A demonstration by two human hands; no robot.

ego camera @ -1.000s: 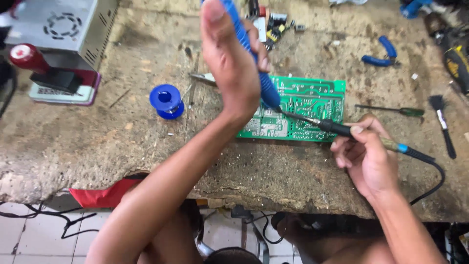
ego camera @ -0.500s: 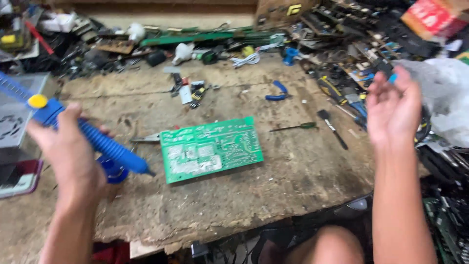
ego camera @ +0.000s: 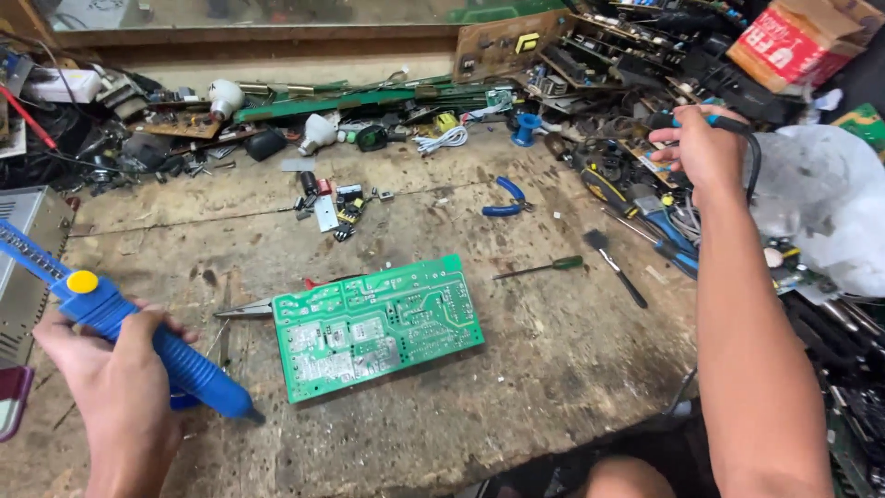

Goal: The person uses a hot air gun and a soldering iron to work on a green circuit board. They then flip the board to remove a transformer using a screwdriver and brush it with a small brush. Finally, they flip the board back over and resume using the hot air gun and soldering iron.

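A scarred, cluttered workbench [ego camera: 553,369]: my left hand [ego camera: 120,387] is clenched around a blue desoldering pump [ego camera: 157,346], its tip just left of the flat green circuit board [ego camera: 378,325]. My right hand [ego camera: 705,152] grasps a soldering iron's slim handle [ego camera: 714,121] far beyond it, best kept clear of wires.

The right hand [ego camera: 705,152] has carried the iron [ego camera: 728,124] away from the board [ego camera: 378,327] to the far right, and the left hand [ego camera: 115,387] pulled the pump [ego camera: 138,337] off left.
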